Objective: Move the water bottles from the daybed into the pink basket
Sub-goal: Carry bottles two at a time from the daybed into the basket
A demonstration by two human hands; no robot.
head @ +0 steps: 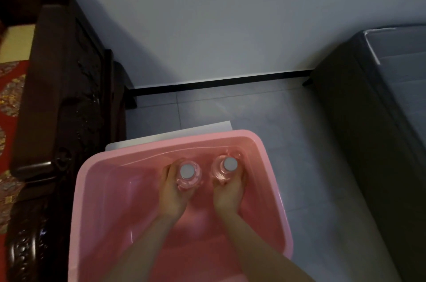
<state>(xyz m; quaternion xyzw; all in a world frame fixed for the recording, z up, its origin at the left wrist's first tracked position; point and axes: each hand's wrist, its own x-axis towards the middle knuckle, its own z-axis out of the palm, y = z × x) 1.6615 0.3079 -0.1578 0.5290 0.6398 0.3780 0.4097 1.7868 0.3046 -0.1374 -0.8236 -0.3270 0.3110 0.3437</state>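
A pink basket stands on the tiled floor below me. Both my arms reach down into it. My left hand grips a clear water bottle with a white cap, held upright near the basket's far wall. My right hand grips a second clear water bottle, also upright, just to the right of the first. The lower parts of both bottles are hidden by my hands. The dark carved wooden daybed with a red patterned cushion lies to the left; no bottle shows on its visible part.
A white sheet lies under the basket's far edge. A dark low piece of furniture with a grey top stands at the right. Grey wall and black skirting are ahead, with tiled floor between.
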